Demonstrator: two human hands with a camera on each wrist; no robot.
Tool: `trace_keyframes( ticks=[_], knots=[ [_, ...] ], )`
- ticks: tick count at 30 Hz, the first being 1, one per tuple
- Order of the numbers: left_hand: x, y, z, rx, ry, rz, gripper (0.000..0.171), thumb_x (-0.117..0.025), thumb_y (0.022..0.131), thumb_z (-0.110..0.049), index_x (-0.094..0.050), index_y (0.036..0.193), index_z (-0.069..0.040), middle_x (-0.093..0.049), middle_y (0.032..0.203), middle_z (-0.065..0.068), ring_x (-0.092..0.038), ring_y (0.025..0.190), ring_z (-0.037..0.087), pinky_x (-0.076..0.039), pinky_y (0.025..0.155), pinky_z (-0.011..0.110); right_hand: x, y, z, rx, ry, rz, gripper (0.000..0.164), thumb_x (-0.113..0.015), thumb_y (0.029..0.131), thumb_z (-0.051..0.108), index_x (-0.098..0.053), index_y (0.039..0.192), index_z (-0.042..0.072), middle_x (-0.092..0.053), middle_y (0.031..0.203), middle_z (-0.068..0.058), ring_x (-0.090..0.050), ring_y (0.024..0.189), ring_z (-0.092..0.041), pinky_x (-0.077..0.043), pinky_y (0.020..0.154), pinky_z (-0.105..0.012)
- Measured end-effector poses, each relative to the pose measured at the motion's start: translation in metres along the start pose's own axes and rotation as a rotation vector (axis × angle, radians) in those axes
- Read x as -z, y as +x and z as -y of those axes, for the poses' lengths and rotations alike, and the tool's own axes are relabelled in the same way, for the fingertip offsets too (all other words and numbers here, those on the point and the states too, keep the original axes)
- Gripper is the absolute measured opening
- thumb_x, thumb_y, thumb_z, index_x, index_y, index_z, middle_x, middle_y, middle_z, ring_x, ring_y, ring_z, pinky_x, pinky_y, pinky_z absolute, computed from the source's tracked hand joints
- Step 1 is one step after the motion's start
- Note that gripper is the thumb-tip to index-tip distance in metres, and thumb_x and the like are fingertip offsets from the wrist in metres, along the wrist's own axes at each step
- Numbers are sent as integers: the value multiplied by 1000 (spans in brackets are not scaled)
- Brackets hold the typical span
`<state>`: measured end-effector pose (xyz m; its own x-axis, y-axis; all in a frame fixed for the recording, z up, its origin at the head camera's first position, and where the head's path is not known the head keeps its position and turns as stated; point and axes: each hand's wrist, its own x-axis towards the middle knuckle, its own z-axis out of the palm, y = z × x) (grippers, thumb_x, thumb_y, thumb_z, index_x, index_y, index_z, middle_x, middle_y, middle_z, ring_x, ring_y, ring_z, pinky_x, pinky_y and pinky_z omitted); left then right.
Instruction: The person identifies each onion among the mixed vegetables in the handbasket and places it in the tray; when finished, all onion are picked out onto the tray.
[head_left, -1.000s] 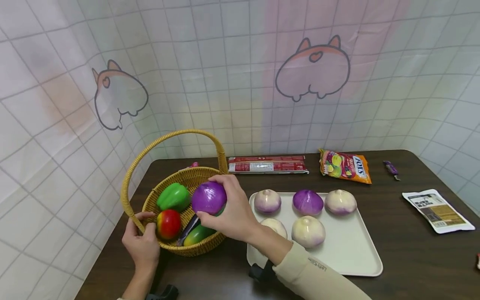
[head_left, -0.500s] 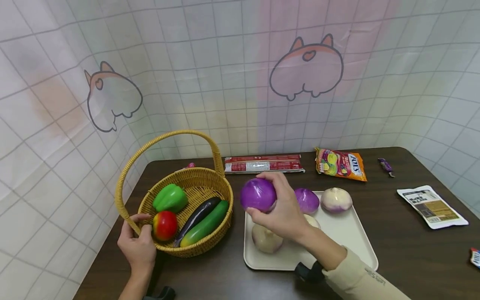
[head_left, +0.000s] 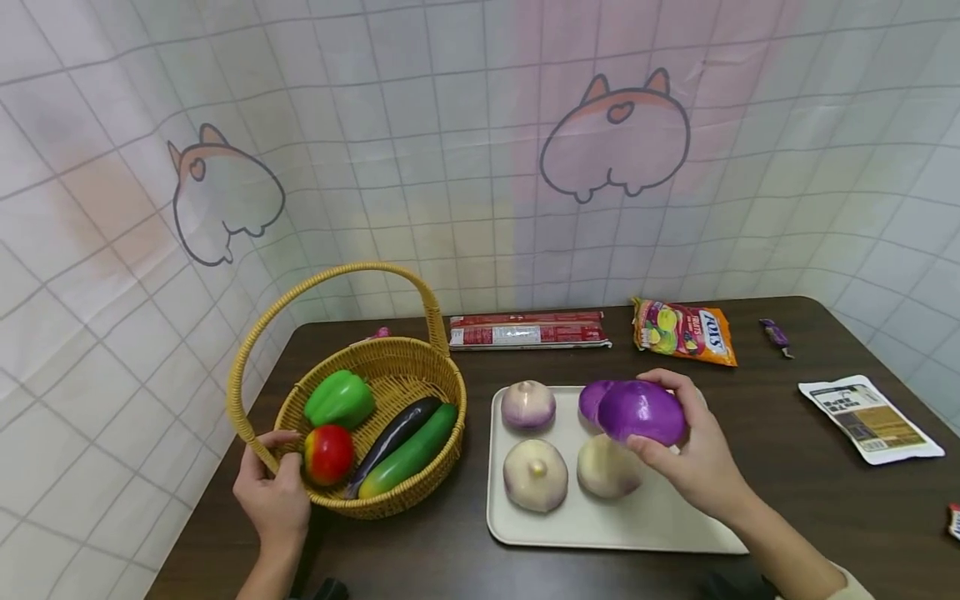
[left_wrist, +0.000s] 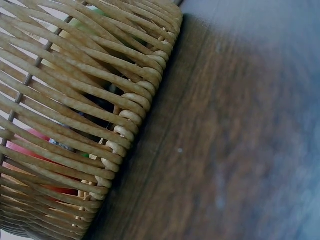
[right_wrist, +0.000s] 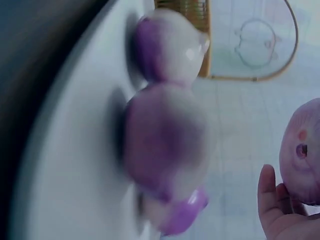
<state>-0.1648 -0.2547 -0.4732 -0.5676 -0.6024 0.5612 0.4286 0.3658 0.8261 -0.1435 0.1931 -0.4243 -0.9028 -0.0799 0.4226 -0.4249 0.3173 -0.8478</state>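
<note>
My left hand (head_left: 273, 492) grips the near left rim of a yellow wicker basket (head_left: 386, 506), at the foot of its arched handle. In the basket lie a green bell pepper (head_left: 340, 400), a red and yellow fruit (head_left: 328, 455), an eggplant (head_left: 393, 442) and a cucumber (head_left: 416, 454). With thumb and fingers, my right hand (head_left: 705, 467) holds a glossy purple turnip (head_left: 641, 412) above the white tray (head_left: 600, 540). White-and-purple turnips (head_left: 536, 475) sit on that tray, and another purple turnip (head_left: 590, 400) is partly covered by the held one. The left wrist view shows only basket weave (left_wrist: 90, 110) and tabletop.
Along the back of the dark table (head_left: 420, 554) lie a long red packet (head_left: 530, 330) and an orange candy bag (head_left: 684, 332). To the right are a small purple candy (head_left: 776, 337), a white and brown pouch (head_left: 870, 419) and a small red wrapper at the edge.
My right hand has carried the purple turnip from over the basket rightward to above the tray. My left hand has stayed on the basket rim.
</note>
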Motion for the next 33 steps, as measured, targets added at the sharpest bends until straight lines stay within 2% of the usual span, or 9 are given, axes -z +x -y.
trace_keyframes(
  ticks=[3, 5, 10, 13, 17, 22, 28, 33],
  knots=[
    [-2, -1, -11, -3, -11, 9, 23, -46, 77, 22, -63, 91, 16, -66, 81, 12, -58, 74, 23, -40, 58, 18, 16, -10, -8, -27, 73, 39, 64, -64, 83, -6, -38, 140, 5, -42, 136, -4, -49, 114, -16, -52, 81, -24],
    [-3, -1, -17, -8, -14, 14, 23, -46, 77, 22, -63, 91, 16, -66, 82, 15, -58, 75, 23, -40, 59, 19, 25, -16, -12, -40, 81, 60, 65, -62, 84, -7, -37, 143, 5, -41, 139, -3, -48, 116, -14, -51, 81, -24],
    [0, 0, -5, -6, 11, 7, 24, -47, 76, 21, -64, 91, 15, -66, 82, 11, -58, 75, 18, -41, 60, 18, 40, -31, -28, -99, -28, 60, 67, -62, 85, -3, -37, 145, 11, -38, 137, 8, -49, 109, -6, -52, 76, -25],
    [1, 1, 2, -7, 24, -10, 24, -47, 75, 21, -64, 91, 15, -67, 81, 8, -58, 75, 16, -41, 61, 18, 47, -34, -37, -99, -78, 72, 73, -66, 83, -2, -34, 148, 13, -39, 136, 5, -49, 109, -4, -51, 76, -24],
    [1, -1, -8, -21, 4, 1, 24, -47, 75, 22, -63, 91, 16, -66, 82, 12, -60, 77, 17, -43, 65, 18, 56, -36, -49, -61, -147, 111, 77, -73, 79, -2, -37, 146, 12, -41, 135, 3, -49, 110, -1, -51, 76, -22],
    [0, -2, -17, -23, -12, -6, 24, -47, 75, 22, -63, 91, 17, -67, 81, 12, -60, 76, 16, -43, 64, 17, 70, -40, -61, -64, -267, 140, 73, -79, 77, 6, -45, 141, 15, -44, 132, 11, -46, 110, 3, -48, 77, -22],
    [2, -1, -1, -20, 40, -4, 26, -47, 75, 22, -65, 92, 14, -67, 81, 9, -57, 71, 17, -39, 56, 17, 82, -41, -70, -112, -336, 182, 68, -81, 77, 15, -46, 136, 18, -47, 129, 14, -44, 109, 8, -48, 78, -22],
    [1, 1, 12, -11, 37, -4, 25, -48, 76, 21, -65, 92, 12, -67, 82, 6, -57, 73, 17, -41, 59, 17, 88, -39, -69, -113, -400, 228, 69, -85, 74, 23, -49, 133, 18, -52, 128, 3, -48, 108, 6, -49, 79, -23]
  ],
)
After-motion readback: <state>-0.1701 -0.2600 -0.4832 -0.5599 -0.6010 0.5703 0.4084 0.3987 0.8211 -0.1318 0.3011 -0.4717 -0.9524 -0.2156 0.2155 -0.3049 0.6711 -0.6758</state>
